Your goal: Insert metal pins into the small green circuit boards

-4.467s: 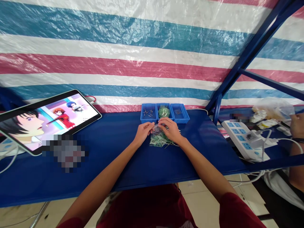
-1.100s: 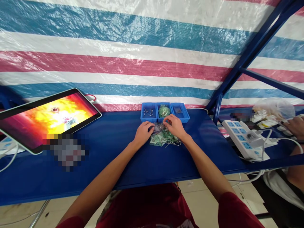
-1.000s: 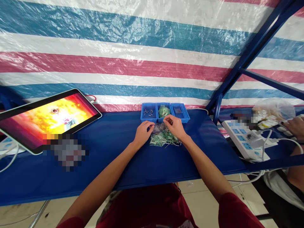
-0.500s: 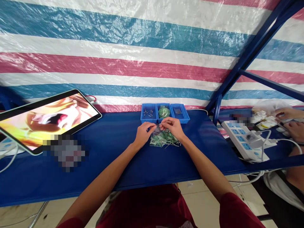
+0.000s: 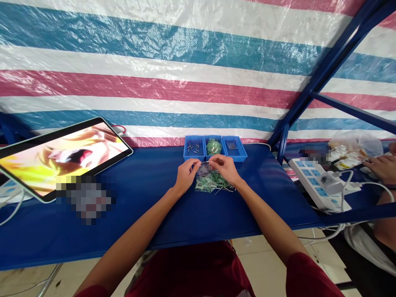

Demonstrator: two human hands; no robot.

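My left hand (image 5: 185,175) and my right hand (image 5: 228,170) are both closed in a fingertip pinch, level with each other. A thin silvery metal pin (image 5: 205,162) spans the small gap between them, one end in each hand; its exact kind is too small to make out. Beneath my fingers lies a pile of small green packets (image 5: 208,182) mixed with thin metal pins, partly hidden by my right hand. Just behind stand three joined blue bins: the left bin (image 5: 185,155) has loose metal pins, the middle bin (image 5: 213,137) green packets, the right bin (image 5: 237,158) small dark bits.
A tablet (image 5: 66,159) playing a bright picture leans at the left, beside a blurred-out patch. On the right are a white power strip (image 5: 318,187) with cables and a blue metal frame (image 5: 283,142). Past it, another person's hand (image 5: 382,167) is near white packets.
My right fingers have shifted slightly and lowered, and the pin now shows more clearly between my hands. At the far right, the other person's hands have moved.
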